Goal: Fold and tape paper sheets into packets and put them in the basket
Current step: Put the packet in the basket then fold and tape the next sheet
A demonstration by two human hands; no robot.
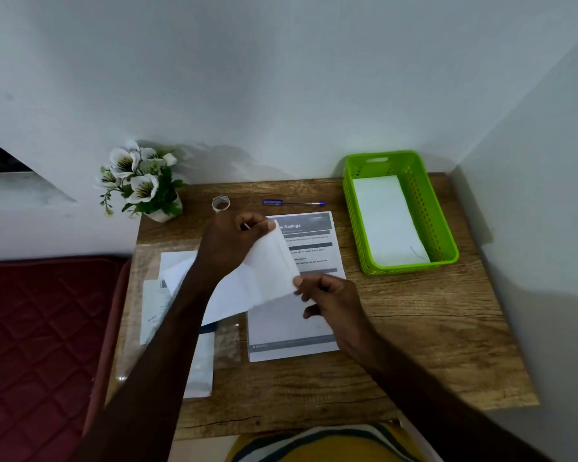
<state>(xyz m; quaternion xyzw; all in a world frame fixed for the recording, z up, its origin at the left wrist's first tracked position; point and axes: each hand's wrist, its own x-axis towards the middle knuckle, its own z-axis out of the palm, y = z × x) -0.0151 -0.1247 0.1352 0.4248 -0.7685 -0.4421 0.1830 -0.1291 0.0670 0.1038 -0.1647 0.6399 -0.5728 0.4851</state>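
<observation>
- Folded sheet [264,278], held above the desk's [414,345] middle: left hand [234,241] pinches its far corner, right hand [327,295] its near-right corner.
- Risk: held only at the corners, the fold may spring open or crease crooked.
- Tape roll [221,203], far edge: reaching for it frees one corner.
- Basket [447,241], far-right corner, already holds a white packet [387,221].

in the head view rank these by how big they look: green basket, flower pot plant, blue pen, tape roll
1. Green perforated plastic basket, clearly largest.
2. White-flowered plant in its white pot.
3. Blue ballpoint pen, long but very thin.
4. Small clear tape roll, smallest.
</observation>
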